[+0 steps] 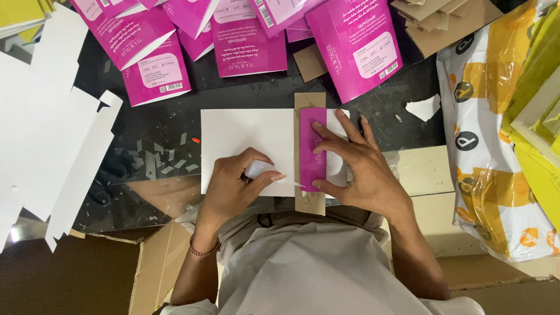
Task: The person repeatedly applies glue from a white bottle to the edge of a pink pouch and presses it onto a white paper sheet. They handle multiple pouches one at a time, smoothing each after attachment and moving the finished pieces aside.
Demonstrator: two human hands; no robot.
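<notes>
Pressing fingers spread on the magenta flap (312, 149) at twelve o'clock over a cardboard strip (310, 203), the right hand (356, 169) is steadying it while the left hand (233, 184), fingers clamped on a white glue nozzle (262, 170), is gluing, probably needing careful folding afterward.

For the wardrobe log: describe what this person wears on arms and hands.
Both hands are bare, no gloves or rings visible. The left hand has a beaded reddish-brown bracelet at its wrist. The right hand has a bare wrist. Both forearms are uncovered; a light grey-beige garment covers the torso.
</notes>
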